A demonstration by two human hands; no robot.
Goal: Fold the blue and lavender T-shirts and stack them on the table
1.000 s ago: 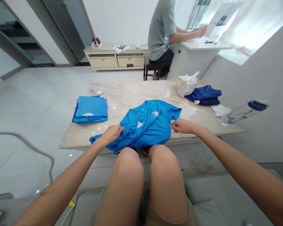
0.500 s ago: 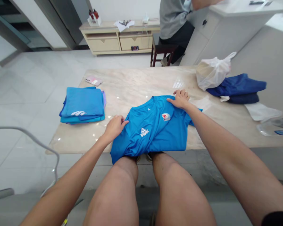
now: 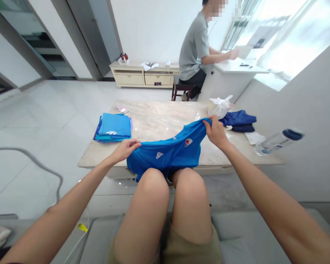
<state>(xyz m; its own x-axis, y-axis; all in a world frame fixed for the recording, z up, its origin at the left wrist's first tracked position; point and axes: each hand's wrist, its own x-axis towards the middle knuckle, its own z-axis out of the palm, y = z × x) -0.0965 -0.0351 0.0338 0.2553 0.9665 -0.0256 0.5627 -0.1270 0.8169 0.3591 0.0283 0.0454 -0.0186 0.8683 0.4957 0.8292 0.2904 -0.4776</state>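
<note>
A blue T-shirt [image 3: 170,150] with white chest lettering and a round badge hangs stretched between my hands, over the front edge of the marble-topped table [image 3: 159,121]. My left hand [image 3: 128,148] pinches one shoulder of the shirt. At the other shoulder, held a bit higher, my right hand [image 3: 216,132] is closed on the cloth. The lower part of the shirt drops in front of my knees, partly hidden by them. To the left of the shirt lies a stack of folded blue clothes [image 3: 115,124].
On the table's right are a white plastic bag [image 3: 221,106], dark blue clothing [image 3: 239,119] and a clear bottle with a blue lid [image 3: 277,142]. A phone [image 3: 122,109] lies at the back left. Beyond, a person [image 3: 194,47] sits on a stool at a white desk.
Both hands have gripped the shirt's shoulders and raised its upper edge off the table, pulling it taut. The camera view has tilted up, showing more of the room.
</note>
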